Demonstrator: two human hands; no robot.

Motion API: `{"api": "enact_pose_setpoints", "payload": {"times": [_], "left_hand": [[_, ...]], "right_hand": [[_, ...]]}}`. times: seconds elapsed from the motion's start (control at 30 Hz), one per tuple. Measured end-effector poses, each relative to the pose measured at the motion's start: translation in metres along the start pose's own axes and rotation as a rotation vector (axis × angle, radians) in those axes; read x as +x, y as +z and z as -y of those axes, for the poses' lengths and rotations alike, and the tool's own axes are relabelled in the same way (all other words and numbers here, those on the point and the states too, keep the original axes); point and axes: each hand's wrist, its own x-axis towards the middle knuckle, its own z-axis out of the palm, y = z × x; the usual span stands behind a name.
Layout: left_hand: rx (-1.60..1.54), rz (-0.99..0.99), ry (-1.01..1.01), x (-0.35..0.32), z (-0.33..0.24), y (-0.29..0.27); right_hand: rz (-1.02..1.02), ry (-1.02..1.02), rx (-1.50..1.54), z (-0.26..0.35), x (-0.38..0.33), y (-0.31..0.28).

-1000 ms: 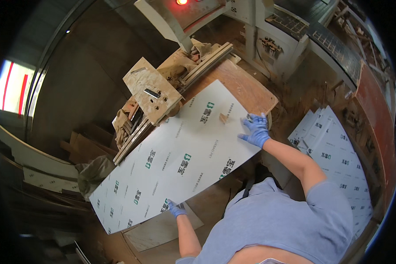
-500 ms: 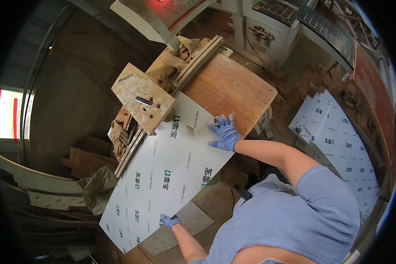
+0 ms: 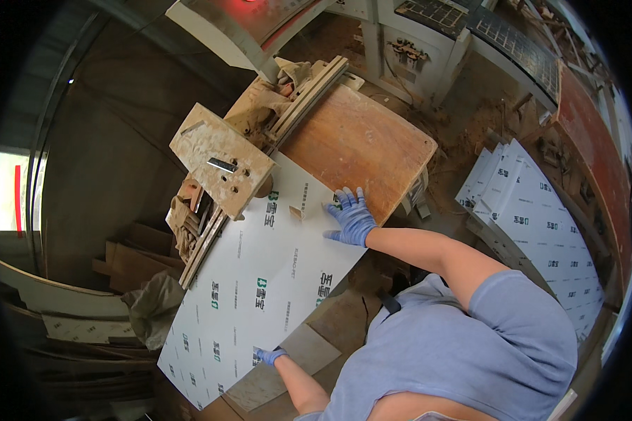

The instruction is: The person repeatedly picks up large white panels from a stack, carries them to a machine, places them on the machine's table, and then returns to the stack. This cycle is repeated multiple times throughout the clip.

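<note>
A long white board (image 3: 260, 281) with green and grey printing lies across the wooden saw table (image 3: 358, 140), its far end under a chipboard guard block (image 3: 221, 165). My right hand (image 3: 351, 217), in a blue glove, lies flat with spread fingers on the board's far right corner. My left hand (image 3: 268, 356), also in a blue glove, grips the board's near edge low in the view. The board runs along a wooden fence rail (image 3: 203, 245) on its left side.
A stack of similar white printed boards (image 3: 541, 231) leans at the right. A grey machine cabinet (image 3: 414, 35) stands behind the table. Wood offcuts (image 3: 130, 256) and a grey sack (image 3: 151, 316) lie at the left. Sawdust covers the floor.
The white board has slid back toward me and to the left, baring more of the brown table top. My right hand moved with its far corner; my left hand stays on the near edge.
</note>
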Motion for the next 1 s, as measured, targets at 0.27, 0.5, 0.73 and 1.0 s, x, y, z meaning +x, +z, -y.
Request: {"api": "enact_pose_setpoints", "payload": {"times": [0.27, 0.5, 0.73, 1.0], "left_hand": [[0.213, -0.304, 0.095, -0.025, 0.024, 0.05], [0.403, -0.387, 0.126, -0.057, 0.009, 0.09], [0.279, -0.553, 0.162, -0.041, 0.02, 0.075], [0.353, -0.784, 0.121, -0.007, 0.028, 0.056]], "right_hand": [[-0.036, -0.002, -0.035, 0.006, 0.006, 0.01], [-0.038, 0.004, -0.042, 0.008, 0.012, 0.014], [-0.059, -0.015, -0.038, 0.009, 0.014, 0.016], [-0.061, -0.014, -0.06, 0.002, 0.017, 0.022]]}}
